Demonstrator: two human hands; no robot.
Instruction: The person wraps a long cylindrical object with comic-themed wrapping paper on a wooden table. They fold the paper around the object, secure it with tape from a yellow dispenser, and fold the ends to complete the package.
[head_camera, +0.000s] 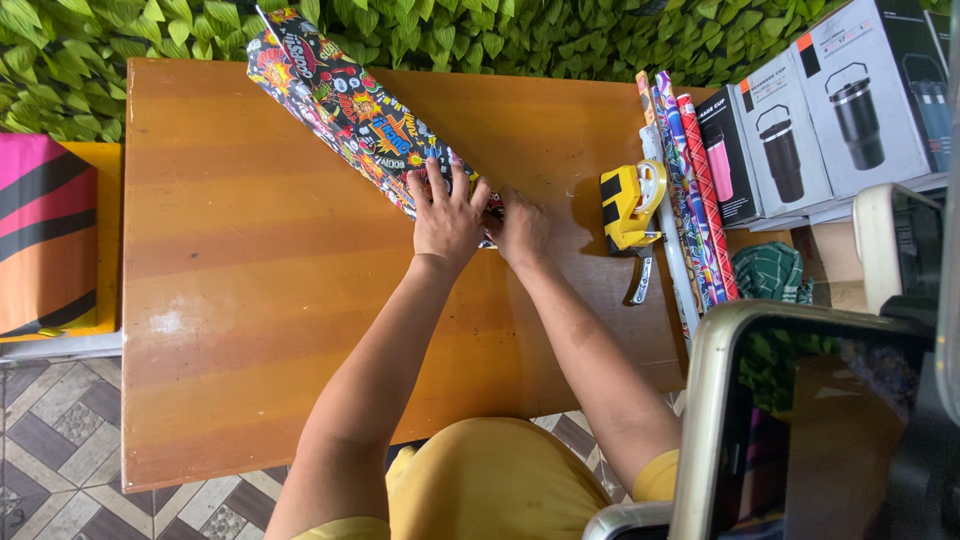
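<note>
A long box wrapped in comic-print paper (340, 100) lies diagonally on the wooden table (250, 300), its far end toward the leafy wall. My left hand (447, 215) lies flat, fingers spread, on the near end of the wrapped box. My right hand (522, 230) presses against that same end from the right, fingers curled on the paper fold. A yellow and black tape dispenser (628, 205) sits on the table just right of my right hand.
Several rolls of patterned wrapping paper (690, 190) lie along the table's right edge. Boxes picturing tumblers (830, 110) stand at the far right. A phone on a stand (800, 420) blocks the lower right. A pink and black striped item (45, 235) sits left.
</note>
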